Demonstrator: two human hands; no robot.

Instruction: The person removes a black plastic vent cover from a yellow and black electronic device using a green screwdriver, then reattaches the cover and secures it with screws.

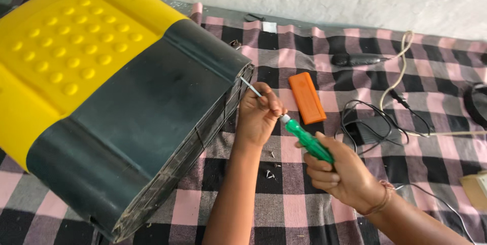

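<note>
— What is the right hand (341,173) doing?

— Its fingers (318,169) are clamped around the green handle of a screwdriver (304,138), which slants up and left across the checked cloth (299,209).

— And the left hand (257,115)?

— Its fingers (271,104) are pinched together on the screwdriver's metal shaft, just below the tip.

— Where does the tip sit?

— At the grilled edge of a big yellow-and-dark plastic housing (127,108) lying tilted on the cloth, left of both hands. Whether it touches a screw, I cannot tell.

— Anything nearby?

— A few loose screws (270,174) between the forearms, an orange rectangular case (306,97) just right of the left hand, and tangled black cables (370,118) further right.
</note>
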